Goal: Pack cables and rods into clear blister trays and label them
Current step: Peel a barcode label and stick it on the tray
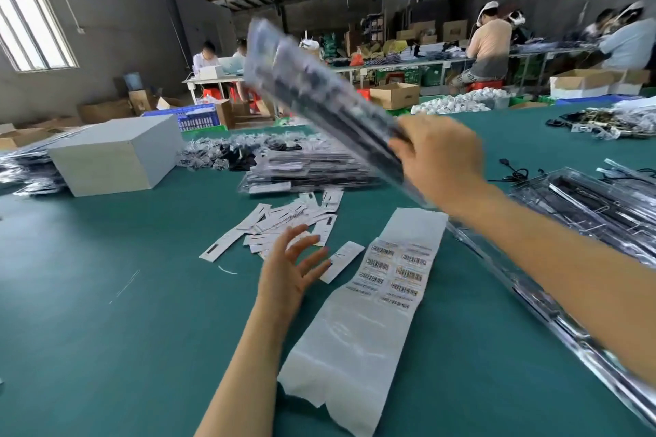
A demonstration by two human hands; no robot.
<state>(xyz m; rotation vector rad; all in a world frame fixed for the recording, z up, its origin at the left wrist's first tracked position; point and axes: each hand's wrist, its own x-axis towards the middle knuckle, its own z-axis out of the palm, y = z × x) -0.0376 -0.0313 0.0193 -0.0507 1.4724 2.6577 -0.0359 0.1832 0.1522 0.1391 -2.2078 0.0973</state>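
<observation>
Above a green table (106, 294), the right hand (440, 156) grips one end of a blurred, packed blister tray (319, 92) that could slip loose, while the left hand (287, 266) hovers, fingers (301, 241) spread, empty.

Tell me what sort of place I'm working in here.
Most likely a packing workshop or small warehouse: a long green table carries a stack of packed trays and a barcode label sheet, and cardboard boxes stand behind. The right hand grips one tray.
</observation>
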